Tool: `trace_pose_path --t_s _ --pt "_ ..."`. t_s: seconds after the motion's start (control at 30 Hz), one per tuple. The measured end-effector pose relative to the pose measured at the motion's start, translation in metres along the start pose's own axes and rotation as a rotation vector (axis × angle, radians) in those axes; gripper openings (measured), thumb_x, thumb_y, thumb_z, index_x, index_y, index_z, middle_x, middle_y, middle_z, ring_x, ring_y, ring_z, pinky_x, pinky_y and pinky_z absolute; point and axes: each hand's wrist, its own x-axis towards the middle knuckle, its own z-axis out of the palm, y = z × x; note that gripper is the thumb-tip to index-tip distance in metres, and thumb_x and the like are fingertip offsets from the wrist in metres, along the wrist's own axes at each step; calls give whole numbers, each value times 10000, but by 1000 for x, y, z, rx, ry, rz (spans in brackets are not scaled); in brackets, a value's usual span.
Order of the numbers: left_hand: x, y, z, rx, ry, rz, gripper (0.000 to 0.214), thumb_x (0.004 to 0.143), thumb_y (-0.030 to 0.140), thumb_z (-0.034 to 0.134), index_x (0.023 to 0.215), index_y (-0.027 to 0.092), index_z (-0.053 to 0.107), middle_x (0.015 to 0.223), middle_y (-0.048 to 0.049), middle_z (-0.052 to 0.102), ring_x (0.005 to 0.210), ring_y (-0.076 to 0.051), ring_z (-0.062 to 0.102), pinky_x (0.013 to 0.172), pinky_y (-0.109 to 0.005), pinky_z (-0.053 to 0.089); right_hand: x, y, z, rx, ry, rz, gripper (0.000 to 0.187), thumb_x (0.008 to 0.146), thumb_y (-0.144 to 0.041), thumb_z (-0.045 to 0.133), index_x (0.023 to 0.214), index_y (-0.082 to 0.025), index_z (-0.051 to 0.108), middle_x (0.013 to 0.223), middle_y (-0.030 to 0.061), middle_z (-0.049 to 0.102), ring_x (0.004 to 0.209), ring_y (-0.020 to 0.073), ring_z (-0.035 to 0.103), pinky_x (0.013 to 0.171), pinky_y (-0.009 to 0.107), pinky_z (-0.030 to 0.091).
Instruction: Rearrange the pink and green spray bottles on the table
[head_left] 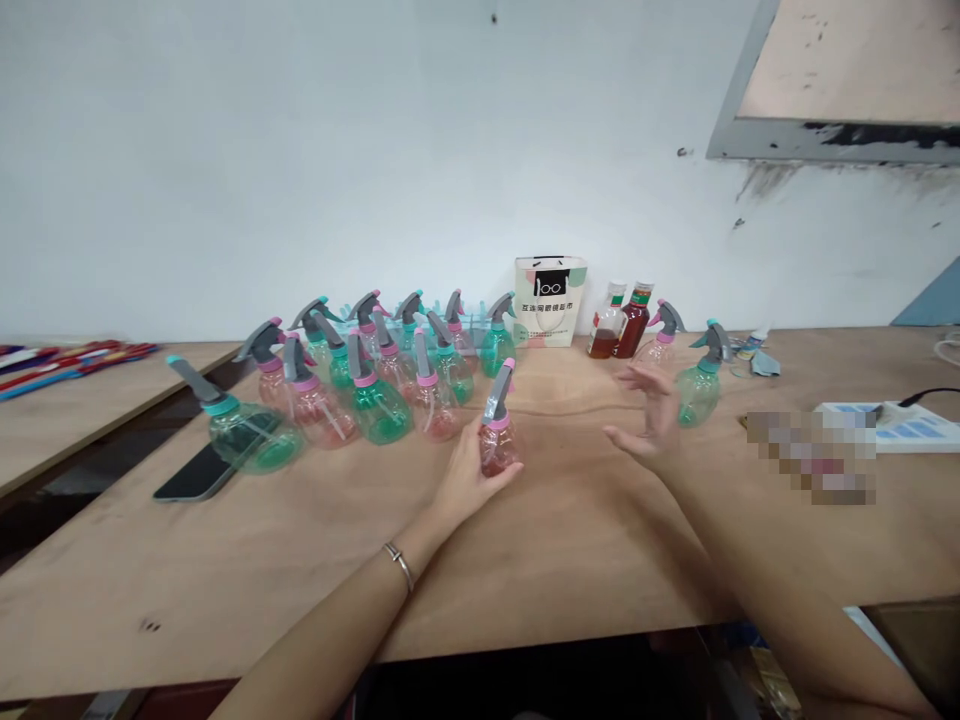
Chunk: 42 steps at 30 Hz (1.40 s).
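Observation:
My left hand [480, 468] is wrapped round the body of a pink spray bottle [500, 440] with a grey and pink trigger head, upright at the middle of the table. My right hand [649, 415] is raised with thumb and fingers apart, holding nothing. Just beyond it are a pink spray bottle [660, 345], partly hidden by my fingers, and a green spray bottle [697, 390]. To the left stands a group of several pink and green spray bottles [382, 405], the front-left one in front of or on a dark phone [206, 472].
A paper bag [550, 310] and two glass bottles [634, 325] of dark liquid stand against the wall. At right lie a white power strip [892, 428] with a black cable and a blurred-out item [814, 457]. Colourful sticks [75, 362] lie on the left table.

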Motion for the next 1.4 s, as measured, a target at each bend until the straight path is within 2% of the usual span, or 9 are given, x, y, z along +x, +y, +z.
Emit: trace_pose_path --t_s 0.13,0.27,0.33,0.47,0.6,0.83,0.93,1.17,1.4 --pt "-3 1 3 40 -21 26 797 773 399 756 1418 203 332 1359 -154 549 1265 -321 567 1046 -501 473 13 -50 29 160 -261 102 789 815 -467 742 1465 -280 335 1412 154 501 1283 330 549 1033 547 483" --pt "-10 5 11 171 16 105 854 789 391 737 1486 222 274 1334 -150 553 1216 -310 573 993 -488 484 14 -73 65 289 -421 327 958 779 -491 774 1536 -271 230 1593 177 331 1473 351 362 1182 603 330" --pt "-15 9 17 313 62 112 902 766 460 765 1494 233 283 1305 -150 563 1193 -325 564 970 -509 476 15 -81 82 368 -432 408 978 766 -482 781 1540 -273 220 1616 169 302 1498 343 326 1194 588 325" --pt "-24 14 28 545 142 152 967 686 606 804 1448 185 385 1259 -196 569 1162 -361 554 929 -524 465 22 -96 106 525 -344 537 741 811 -495 717 1435 -283 378 1525 140 454 1433 324 435 1066 520 501" --pt "-26 14 34 617 204 204 1022 669 689 768 1440 129 398 1268 -242 557 1151 -374 556 883 -499 475 28 -102 116 556 -213 514 561 846 -472 683 1331 -274 483 1356 113 608 1329 273 550 1143 497 424" --pt "-22 14 25 481 258 433 1135 682 830 622 1534 160 283 1282 -224 528 1176 -357 535 929 -494 470 41 -96 105 641 -85 540 291 860 -439 656 1087 -258 640 1075 63 728 1080 237 684 1051 453 497" --pt "-17 13 8 313 382 504 913 842 768 489 1519 193 278 1285 -183 496 1195 -307 531 987 -480 474 59 -88 87 754 -89 614 260 832 -456 672 990 -250 662 919 32 735 994 240 713 992 436 536" --pt "7 -9 -23 228 602 292 407 946 337 537 1325 218 450 1267 -133 477 1251 -260 489 1090 -489 411 84 -76 55 1027 -87 720 361 798 -557 622 880 -206 631 759 52 704 835 276 739 772 434 624" --pt "26 -36 -27 207 674 68 522 871 326 609 1334 201 402 1312 -150 430 1303 -281 445 1126 -522 375 83 -71 51 1144 -328 758 424 805 -600 582 921 -195 623 771 78 722 824 285 733 774 473 618"
